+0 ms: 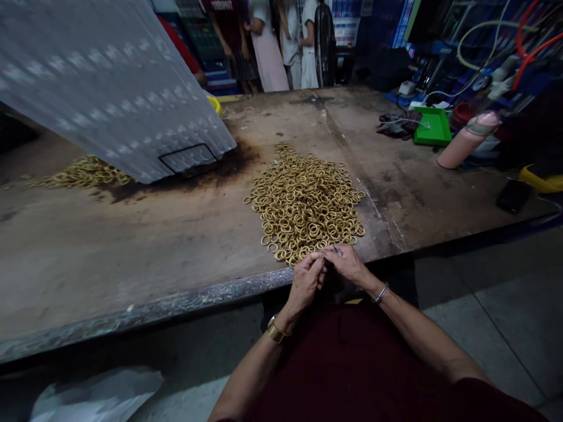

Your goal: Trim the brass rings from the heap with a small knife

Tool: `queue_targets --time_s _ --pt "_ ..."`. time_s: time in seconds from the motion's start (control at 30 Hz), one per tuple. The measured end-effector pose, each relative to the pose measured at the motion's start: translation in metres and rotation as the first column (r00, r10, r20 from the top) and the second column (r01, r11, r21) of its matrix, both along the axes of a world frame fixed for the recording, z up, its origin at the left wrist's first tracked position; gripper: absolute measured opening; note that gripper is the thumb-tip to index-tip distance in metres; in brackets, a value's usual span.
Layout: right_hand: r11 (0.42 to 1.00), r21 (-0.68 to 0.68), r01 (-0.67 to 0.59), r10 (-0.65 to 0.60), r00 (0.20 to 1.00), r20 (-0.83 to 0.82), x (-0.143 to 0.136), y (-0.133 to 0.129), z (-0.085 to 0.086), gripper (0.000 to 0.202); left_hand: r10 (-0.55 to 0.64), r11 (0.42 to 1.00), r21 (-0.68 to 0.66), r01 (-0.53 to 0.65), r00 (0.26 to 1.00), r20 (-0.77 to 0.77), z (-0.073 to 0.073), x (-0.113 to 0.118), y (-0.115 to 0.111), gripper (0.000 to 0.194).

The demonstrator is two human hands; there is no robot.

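Rings [308,199] form two piles [85,173], two hands [304,281] [348,264] at the nearer.

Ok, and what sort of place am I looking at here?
Probably a workshop or small factory: there's a worn, stained workbench, a large heap of gold-coloured rings on it, and an orange hose at the far right.

Workshop: stained workbench [176,240], heaped gold-coloured rings [308,205], hoses [526,60]

Dk maroon shirt [343,363], gold watch [277,331]
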State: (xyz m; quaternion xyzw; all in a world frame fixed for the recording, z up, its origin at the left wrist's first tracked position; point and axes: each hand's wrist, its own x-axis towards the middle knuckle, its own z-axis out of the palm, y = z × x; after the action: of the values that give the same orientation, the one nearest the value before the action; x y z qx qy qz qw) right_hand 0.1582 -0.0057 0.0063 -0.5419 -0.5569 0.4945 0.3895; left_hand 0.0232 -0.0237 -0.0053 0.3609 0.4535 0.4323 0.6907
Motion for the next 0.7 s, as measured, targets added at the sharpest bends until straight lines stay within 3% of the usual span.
queue_targets --time_s 0.23,0.4,0.57,0.7 --pt "0.992 -0.097 -0.076 0.066 0.992 -0.105 0.003 -0.001 -0.001 0.033 -0.010 1.000 -0.028 0.013 0.994 0.106 0.009 0.002 -0.004 0.039" --pt "0.994 -0.102 -0.040 0.029 0.994 -0.109 0.004 -0.002 -0.007 0.031 -0.017 0.999 -0.044 0.024 0.986 0.165 0.009 0.002 -0.007 0.037" --pt "0.993 0.102 0.052 -0.066 0.988 0.136 0.007 -0.006 -0.010 0.023 -0.005 1.000 -0.024 0.009 0.987 0.160 0.006 0.001 -0.008 0.039" --pt "0.963 0.241 -0.120 0.013 0.915 0.402 0.008 -0.013 -0.012 0.018 0.007 1.000 0.018 -0.009 0.996 0.092 0.004 0.000 -0.008 0.037"
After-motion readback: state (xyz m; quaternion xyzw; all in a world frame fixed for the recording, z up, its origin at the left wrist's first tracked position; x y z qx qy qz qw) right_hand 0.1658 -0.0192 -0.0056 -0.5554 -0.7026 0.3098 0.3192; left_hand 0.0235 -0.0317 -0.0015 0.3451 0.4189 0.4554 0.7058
